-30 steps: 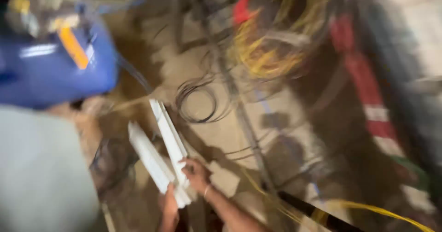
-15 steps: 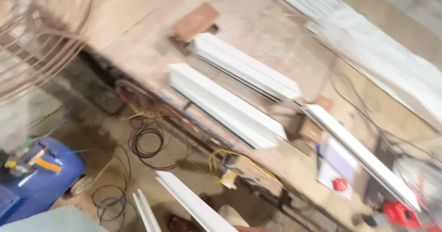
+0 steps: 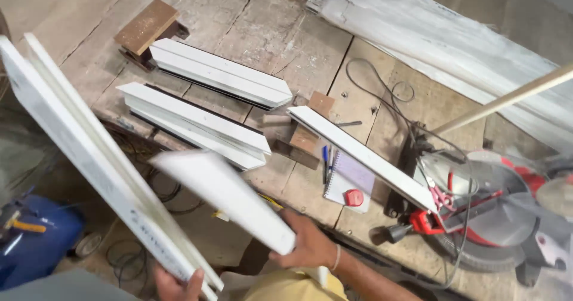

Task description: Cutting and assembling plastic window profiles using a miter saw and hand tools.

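Two hands are seen at the bottom edge. The left hand (image 3: pixel 176 284) is closed round the near end of two long white strips (image 3: pixel 89 157), held together and slanting up to the far left. The right hand (image 3: pixel 310 244) is clamped on the near end of a shorter white strip (image 3: pixel 224 196), which is blurred and angled up-left, in the air above the bench edge. A bangle is worn on the right wrist. A yellow garment (image 3: pixel 292 286) is seen just below the hands.

Below left, on the floor, a blue machine (image 3: pixel 36 241) and black cable coils (image 3: pixel 128 259) are seen.

On the wooden bench (image 3: pixel 239 26), just beyond the right hand, a notebook (image 3: pixel 349 178) is laid with pens (image 3: pixel 326 157) beside it and a small red round object (image 3: pixel 353 197) on it. One white strip (image 3: pixel 364 157) is laid slanting from a wood block (image 3: pixel 304 137) to the saw, passing over the notebook. A red mitre saw (image 3: pixel 489 211) is placed at the right, with a black cord (image 3: pixel 382 98) looped behind it.

Further back, two stacks of white mitred strips are laid side by side: a near stack (image 3: pixel 197 125) and a far stack (image 3: pixel 221 74), the far one touching a rusty brown block (image 3: pixel 146 29). At the far right, long pale sheeting (image 3: pixel 453 44) is laid across the bench. A pale rod (image 3: pixel 507 98) is seen crossing at the right, slanting.
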